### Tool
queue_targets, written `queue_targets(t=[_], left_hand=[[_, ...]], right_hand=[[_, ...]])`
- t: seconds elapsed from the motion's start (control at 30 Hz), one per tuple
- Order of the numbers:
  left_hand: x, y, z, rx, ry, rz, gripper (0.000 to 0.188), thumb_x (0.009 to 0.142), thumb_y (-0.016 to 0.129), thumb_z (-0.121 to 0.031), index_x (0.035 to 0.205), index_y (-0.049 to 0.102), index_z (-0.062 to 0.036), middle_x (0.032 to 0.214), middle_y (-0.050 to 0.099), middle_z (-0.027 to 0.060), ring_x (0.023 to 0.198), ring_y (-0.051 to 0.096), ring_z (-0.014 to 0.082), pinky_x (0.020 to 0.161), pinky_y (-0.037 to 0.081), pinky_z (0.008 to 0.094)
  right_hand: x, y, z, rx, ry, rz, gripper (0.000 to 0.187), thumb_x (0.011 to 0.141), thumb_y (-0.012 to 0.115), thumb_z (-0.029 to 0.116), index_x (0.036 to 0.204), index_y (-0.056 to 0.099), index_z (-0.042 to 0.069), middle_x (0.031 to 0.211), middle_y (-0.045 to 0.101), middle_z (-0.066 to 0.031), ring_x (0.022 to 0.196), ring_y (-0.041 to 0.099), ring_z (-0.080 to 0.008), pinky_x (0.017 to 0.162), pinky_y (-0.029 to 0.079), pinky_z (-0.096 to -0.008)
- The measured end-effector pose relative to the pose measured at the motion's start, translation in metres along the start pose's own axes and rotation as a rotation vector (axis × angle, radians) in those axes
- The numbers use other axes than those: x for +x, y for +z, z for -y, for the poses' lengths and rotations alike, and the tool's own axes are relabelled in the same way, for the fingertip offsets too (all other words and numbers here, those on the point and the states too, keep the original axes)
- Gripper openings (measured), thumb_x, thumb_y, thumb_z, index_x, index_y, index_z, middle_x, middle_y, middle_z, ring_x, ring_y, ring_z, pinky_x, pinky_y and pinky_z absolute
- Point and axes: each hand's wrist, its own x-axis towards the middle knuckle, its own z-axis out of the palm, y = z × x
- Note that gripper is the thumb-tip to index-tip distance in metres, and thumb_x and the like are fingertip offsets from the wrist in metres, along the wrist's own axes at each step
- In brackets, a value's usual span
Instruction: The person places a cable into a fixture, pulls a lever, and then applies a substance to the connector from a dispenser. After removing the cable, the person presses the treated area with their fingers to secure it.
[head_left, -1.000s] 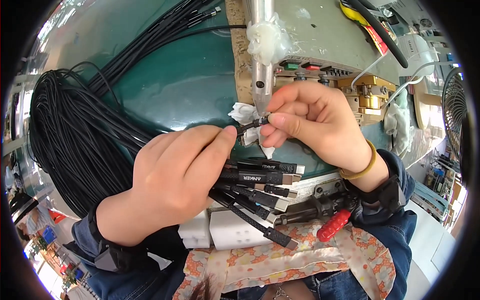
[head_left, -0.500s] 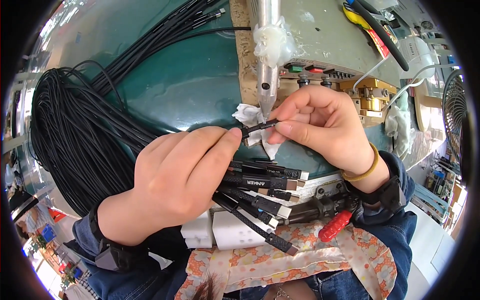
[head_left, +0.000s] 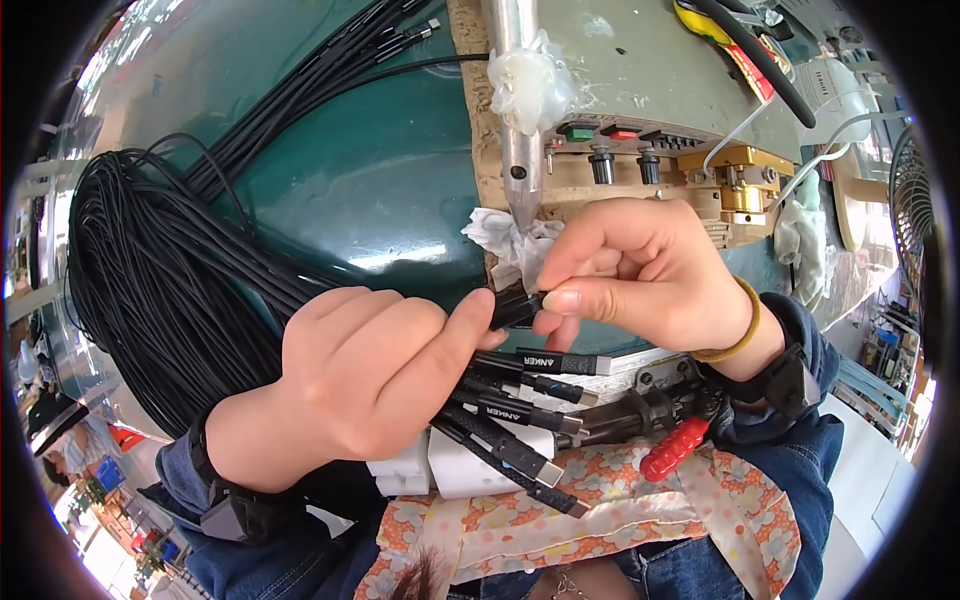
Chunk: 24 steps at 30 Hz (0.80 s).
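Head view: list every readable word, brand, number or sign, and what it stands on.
Upper black cable end: white word, readable but not copied here.
Lower black cable end: white word, likewise not copied.
White object, upper right: dark characters, too small to read surely.
Grey machine: any front markings are too small.

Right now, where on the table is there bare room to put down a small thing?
The glossy green tabletop is bare between the large black cable bundle, the rough brown strip and, nearest, the left hand. It is crowded to this hand's right, with black cable connectors, and around the silver metal nozzle, with crumpled white tissue.
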Motion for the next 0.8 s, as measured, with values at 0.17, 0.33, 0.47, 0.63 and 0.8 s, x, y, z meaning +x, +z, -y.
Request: queue_targets(t=[0.17, 0.33, 0.47, 0.63, 0.8], left_hand=[[0.008, 0.004, 0.008, -0.168, -0.024, 0.034, 0.033, 0.062, 0.074, -0.009, 0.091, 0.064, 0.0039, 0.068, 0.056, 0.0076, 0.052, 0.055, 0.0175, 0.046, 0.043, 0.0271], [0.003, 0.005, 0.006, -0.154, -0.043, 0.012, 0.035, 0.062, 0.074, -0.008, 0.093, 0.063, 0.0047, 0.070, 0.059, 0.0089, 0.054, 0.057, 0.0187, 0.050, 0.045, 0.0284], [0.000, 0.008, 0.002, 0.020, 0.140, -0.049, 0.028, 0.067, 0.069, -0.007, 0.092, 0.063, 0.0037, 0.072, 0.055, 0.0074, 0.056, 0.056, 0.0155, 0.047, 0.045, 0.0230], [-0.001, 0.011, 0.002, 0.088, 0.074, 0.000, 0.027, 0.069, 0.066, -0.004, 0.094, 0.062, 0.0052, 0.072, 0.056, 0.0075, 0.057, 0.057, 0.0160, 0.048, 0.046, 0.0227], [0.000, 0.015, 0.006, 0.135, 0.014, 0.029, 0.026, 0.070, 0.064, -0.003, 0.094, 0.061, 0.0073, 0.074, 0.056, 0.0084, 0.058, 0.056, 0.0169, 0.049, 0.046, 0.0241]], right_hand=[[0.004, -0.014, 0.012, -0.780, -0.525, 0.120, 0.010, 0.077, 0.066, -0.001, 0.086, 0.062, -0.004, 0.074, 0.063, -0.0147, 0.063, 0.062, -0.0221, 0.055, 0.048, -0.0271], [-0.004, -0.008, 0.012, -0.797, -0.714, 0.162, 0.015, 0.068, 0.069, -0.004, 0.082, 0.065, -0.001, 0.074, 0.062, -0.0150, 0.063, 0.061, -0.0246, 0.054, 0.047, -0.0290], [-0.002, -0.010, 0.004, -0.863, -0.724, 0.059, 0.017, 0.067, 0.068, -0.005, 0.084, 0.064, -0.002, 0.076, 0.063, -0.0152, 0.063, 0.063, -0.0244, 0.056, 0.049, -0.0285], [-0.002, 0.001, 0.001, -0.469, -0.256, -0.111, 0.007, 0.075, 0.064, -0.003, 0.082, 0.062, -0.003, 0.074, 0.064, -0.0107, 0.064, 0.063, -0.0178, 0.058, 0.051, -0.0248], [0.008, -0.007, 0.001, -0.033, 0.071, -0.150, 0.007, 0.084, 0.058, -0.004, 0.091, 0.058, -0.005, 0.077, 0.065, -0.0102, 0.070, 0.066, -0.0155, 0.064, 0.053, -0.0240]])
